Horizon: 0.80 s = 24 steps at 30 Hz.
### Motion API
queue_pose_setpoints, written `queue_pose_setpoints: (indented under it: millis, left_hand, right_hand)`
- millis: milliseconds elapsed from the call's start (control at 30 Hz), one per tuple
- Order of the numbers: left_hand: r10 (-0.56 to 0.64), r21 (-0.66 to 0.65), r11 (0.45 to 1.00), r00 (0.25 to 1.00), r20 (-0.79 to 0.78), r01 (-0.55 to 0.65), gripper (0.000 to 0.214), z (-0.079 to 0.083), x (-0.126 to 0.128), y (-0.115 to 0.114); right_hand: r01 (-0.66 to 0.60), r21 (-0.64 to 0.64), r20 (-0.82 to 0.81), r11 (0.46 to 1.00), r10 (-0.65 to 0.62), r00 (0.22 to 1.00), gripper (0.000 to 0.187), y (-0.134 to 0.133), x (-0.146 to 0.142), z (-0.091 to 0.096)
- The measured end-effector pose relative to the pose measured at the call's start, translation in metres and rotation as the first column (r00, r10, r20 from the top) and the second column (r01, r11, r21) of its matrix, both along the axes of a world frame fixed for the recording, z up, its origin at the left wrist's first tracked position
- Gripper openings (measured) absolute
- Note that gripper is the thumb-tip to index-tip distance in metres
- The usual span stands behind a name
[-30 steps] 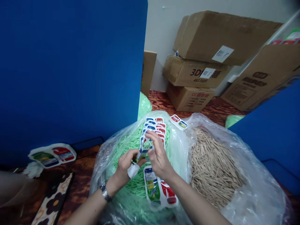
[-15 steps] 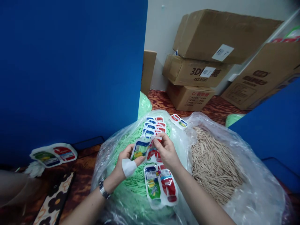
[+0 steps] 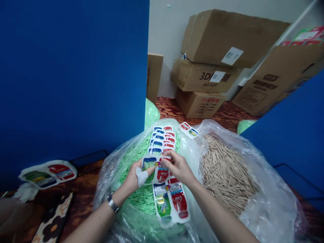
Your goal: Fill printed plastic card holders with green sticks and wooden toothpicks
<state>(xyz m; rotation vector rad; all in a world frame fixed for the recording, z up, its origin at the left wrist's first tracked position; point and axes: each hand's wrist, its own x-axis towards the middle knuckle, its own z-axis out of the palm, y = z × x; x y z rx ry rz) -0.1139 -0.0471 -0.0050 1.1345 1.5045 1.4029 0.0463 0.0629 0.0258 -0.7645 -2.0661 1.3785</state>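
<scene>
My left hand (image 3: 135,177), with a white bandage on the thumb and a watch at the wrist, and my right hand (image 3: 177,165) both pinch one small printed packet (image 3: 155,167) with a green half and a red half. They hold it flat over a clear bag of green sticks (image 3: 136,199). A row of several similar packets (image 3: 162,138) lies just beyond it on the green sticks. A larger packet pair (image 3: 169,204) lies nearer me, under my right wrist.
A clear bag of plain wooden sticks (image 3: 227,175) sits to the right. Blue panels (image 3: 71,77) stand at left and right. Cardboard boxes (image 3: 215,64) are stacked behind. Another packet (image 3: 48,173) and a flowered mat (image 3: 53,219) lie on the wooden table at left.
The packet was upright between my hands with sticks at its mouth; it has since been turned flat and lowered toward the row of packets. The view has shifted slightly left.
</scene>
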Motion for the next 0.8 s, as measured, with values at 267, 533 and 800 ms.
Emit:
queue_pose_setpoints:
  millis: [267,533,800]
  left_hand:
    - [0.084,0.157,0.985,0.622,-0.779,0.065,0.045,0.006,0.011,0.009]
    - [-0.216,-0.165,0.955,0.199,-0.956,0.248,0.025,-0.002,0.021,0.017]
    - [-0.189,-0.147,0.964,0.180,-0.965,0.221,0.023,-0.009,0.022,0.021]
  right_hand:
    - [0.185,0.339,0.213,0.922,-0.267,0.940,0.014,0.038,-0.007,-0.026]
    - [0.106,0.627,0.375,0.772,-0.418,0.828,0.032,0.092,-0.029,-0.013]
    - [0.193,0.514,0.397,0.836,-0.431,0.810,0.036,0.168,-0.062,-0.010]
